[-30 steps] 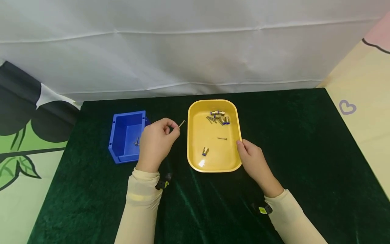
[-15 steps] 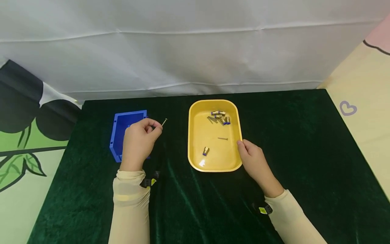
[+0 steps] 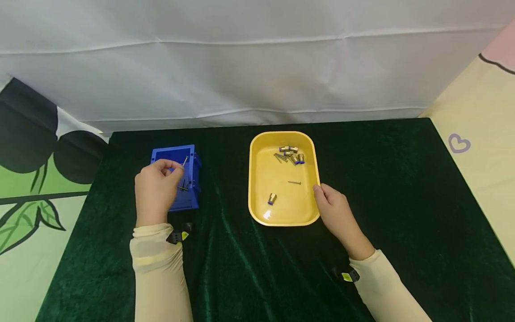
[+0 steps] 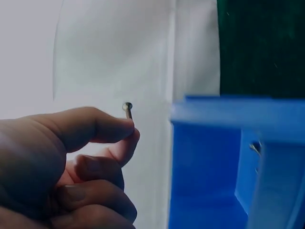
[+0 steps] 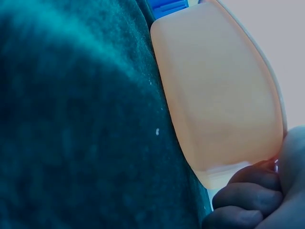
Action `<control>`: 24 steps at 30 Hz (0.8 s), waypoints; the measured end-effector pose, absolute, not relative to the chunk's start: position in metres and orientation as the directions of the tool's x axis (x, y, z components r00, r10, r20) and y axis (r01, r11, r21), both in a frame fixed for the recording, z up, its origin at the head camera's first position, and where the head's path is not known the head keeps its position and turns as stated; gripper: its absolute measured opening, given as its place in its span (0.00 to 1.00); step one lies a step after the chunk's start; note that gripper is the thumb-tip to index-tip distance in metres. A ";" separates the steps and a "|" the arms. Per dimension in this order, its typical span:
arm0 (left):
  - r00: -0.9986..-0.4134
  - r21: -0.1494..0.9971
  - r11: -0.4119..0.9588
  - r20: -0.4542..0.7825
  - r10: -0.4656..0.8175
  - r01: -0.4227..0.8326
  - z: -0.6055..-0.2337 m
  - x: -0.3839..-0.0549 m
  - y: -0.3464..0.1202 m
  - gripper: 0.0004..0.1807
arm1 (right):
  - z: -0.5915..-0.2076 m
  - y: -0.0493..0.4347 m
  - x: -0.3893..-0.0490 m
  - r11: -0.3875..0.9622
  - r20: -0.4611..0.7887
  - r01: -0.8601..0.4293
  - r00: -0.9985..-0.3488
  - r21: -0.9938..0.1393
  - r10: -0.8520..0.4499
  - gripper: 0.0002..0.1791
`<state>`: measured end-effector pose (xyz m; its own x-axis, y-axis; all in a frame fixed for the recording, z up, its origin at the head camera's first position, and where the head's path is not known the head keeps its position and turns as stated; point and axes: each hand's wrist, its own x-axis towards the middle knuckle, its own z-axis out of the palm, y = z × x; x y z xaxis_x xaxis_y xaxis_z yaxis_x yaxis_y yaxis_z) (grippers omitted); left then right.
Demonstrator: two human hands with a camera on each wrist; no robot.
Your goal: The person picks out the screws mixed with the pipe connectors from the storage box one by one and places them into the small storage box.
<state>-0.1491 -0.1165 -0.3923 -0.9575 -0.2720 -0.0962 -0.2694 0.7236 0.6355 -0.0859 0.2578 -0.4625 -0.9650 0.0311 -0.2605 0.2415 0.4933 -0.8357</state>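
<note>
Between thumb and forefinger my left hand (image 3: 156, 190) pinches a screw (image 3: 185, 160), its head pointing up, over the blue bin (image 3: 194, 179). The left wrist view shows the same screw (image 4: 127, 109) sticking up from the fingertips beside the bin's wall (image 4: 205, 162). A few screws (image 3: 183, 185) lie on the bin's floor, partly behind the hand. My right hand (image 3: 335, 214) grips the right rim of the yellow tray (image 3: 261, 179), thumb over the edge and fingers curled underneath. In the tray are several brass fittings (image 3: 294, 159) with blue ends, some screws (image 3: 280, 157), a lone screw (image 3: 294, 182) and a lone fitting (image 3: 272, 199).
A dark green velvet cloth (image 3: 241, 268) covers the table under both containers. Behind it hangs a white curtain (image 3: 249, 76). Printed panels with a heart (image 3: 459, 143) and leaves (image 3: 30, 223) flank the table.
My left hand has carried the screw leftward, from beside the tray to over the blue bin. The right hand keeps its grip on the tray rim, and the tray stays in place.
</note>
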 end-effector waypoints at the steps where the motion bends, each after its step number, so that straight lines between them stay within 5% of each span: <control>1: -0.954 0.628 0.726 -0.100 -0.282 -0.280 -0.393 -0.149 -0.118 0.15 | -0.463 0.258 -0.086 0.494 -0.260 0.241 -0.965 -0.836 0.030 0.23; 14: -0.930 0.559 0.745 -0.181 -0.319 -0.365 -0.408 -0.152 -0.132 0.19 | -0.463 0.258 -0.085 0.500 -0.267 0.246 -0.963 -0.830 0.031 0.23; 24: -0.961 0.570 0.774 -0.170 -0.217 -0.276 -0.405 -0.150 -0.134 0.18 | -0.462 0.257 -0.085 0.502 -0.260 0.238 -0.965 -0.831 0.028 0.23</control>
